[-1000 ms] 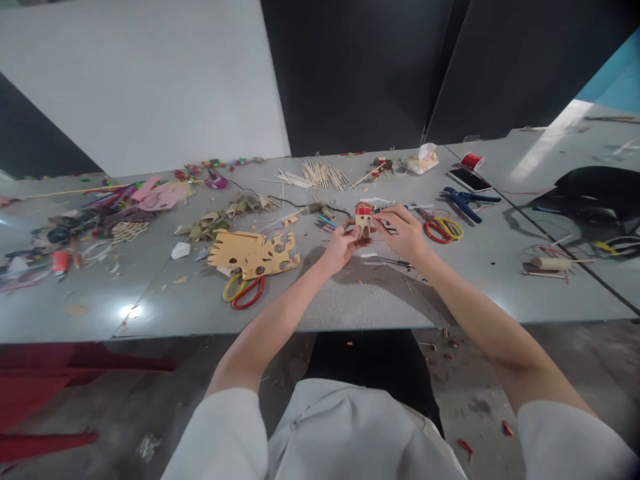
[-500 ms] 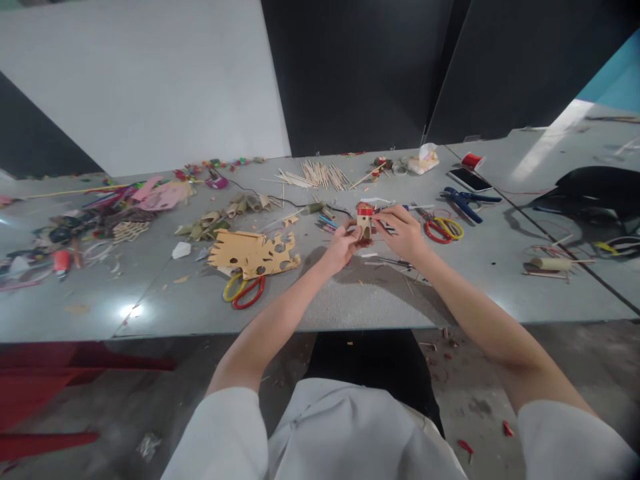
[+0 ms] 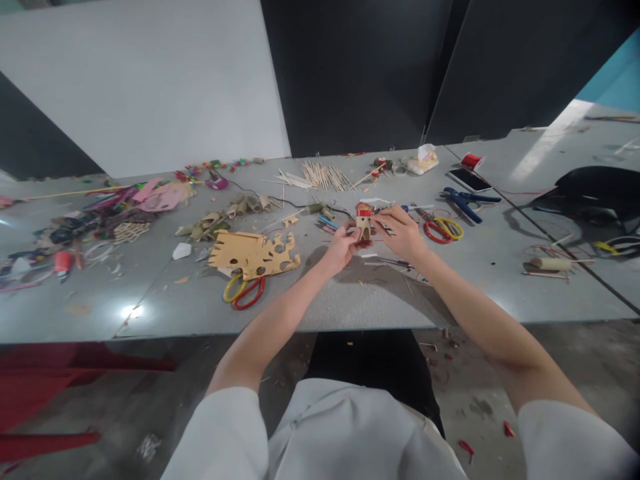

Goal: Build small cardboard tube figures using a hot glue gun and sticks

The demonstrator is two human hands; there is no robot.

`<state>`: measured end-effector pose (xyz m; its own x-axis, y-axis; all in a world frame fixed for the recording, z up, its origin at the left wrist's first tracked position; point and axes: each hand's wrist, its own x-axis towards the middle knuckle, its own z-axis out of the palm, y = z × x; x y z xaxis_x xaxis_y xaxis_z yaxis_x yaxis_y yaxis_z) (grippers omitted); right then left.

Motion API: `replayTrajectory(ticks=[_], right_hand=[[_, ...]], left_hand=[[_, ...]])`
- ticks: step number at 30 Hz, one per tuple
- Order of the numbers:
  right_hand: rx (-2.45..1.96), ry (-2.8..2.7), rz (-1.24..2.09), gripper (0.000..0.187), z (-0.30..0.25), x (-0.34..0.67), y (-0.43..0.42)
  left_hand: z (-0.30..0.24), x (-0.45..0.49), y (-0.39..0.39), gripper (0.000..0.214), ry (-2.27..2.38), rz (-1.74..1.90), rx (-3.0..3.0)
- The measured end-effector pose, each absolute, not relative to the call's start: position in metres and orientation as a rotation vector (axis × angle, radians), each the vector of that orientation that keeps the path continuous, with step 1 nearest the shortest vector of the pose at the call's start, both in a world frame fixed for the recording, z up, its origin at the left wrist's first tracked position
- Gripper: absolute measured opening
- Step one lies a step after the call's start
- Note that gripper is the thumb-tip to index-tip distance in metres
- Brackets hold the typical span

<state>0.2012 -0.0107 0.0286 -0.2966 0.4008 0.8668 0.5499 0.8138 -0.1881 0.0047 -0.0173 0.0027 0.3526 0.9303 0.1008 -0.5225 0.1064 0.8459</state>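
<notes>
The small figure, pale with a red band near its top and an arched notch low on its front, is between the two hands, over the grey table; its long axis runs up the view, banded end away from the person, notched end nearer; the left hand is closed about its lower left side, thumb in front, and so carries it; the right hand comes in from the other side, thumb and forefinger drawn together at the figure's right edge, just below the band; at this size I cannot tell whether those fingertips pinch some small piece or only press on the figure; the left hand is thus the nearer, wrapped round the body, while the figure lies directly left of the right fingertips; beyond the right hand are scissors with red and yellow handles, then blue pliers; left of the left forearm lies a cut brown sheet.
</notes>
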Motion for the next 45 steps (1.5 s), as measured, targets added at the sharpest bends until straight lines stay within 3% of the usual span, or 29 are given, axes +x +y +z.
replayTrajectory(ticks=[16, 23, 31, 40, 45], right_hand=[[-0.743, -1.877, -0.155, 0.022, 0.029, 0.205, -0.013], [-0.820, -1.828, -0.145, 0.011, 0.031, 0.205, -0.013], [-1.098, -1.590, -0.153, 0.025, 0.040, 0.232, 0.003], [-1.255, -1.699, -0.079, 0.033, 0.039, 0.247, 0.014], [-1.357, -1.746, -0.120, 0.045, 0.040, 0.253, 0.016]], left_hand=[[0.013, 0.001, -0.019, 0.027, 0.574, 1.123, 0.869], [0.010, 0.000, -0.017, 0.022, 0.519, 1.127, 0.861], [0.013, -0.001, -0.015, 0.015, 0.552, 1.146, 0.777], [0.017, -0.001, -0.014, 0.007, 0.548, 1.216, 0.698], [0.021, -0.004, -0.013, 0.013, 0.520, 1.285, 0.649]])
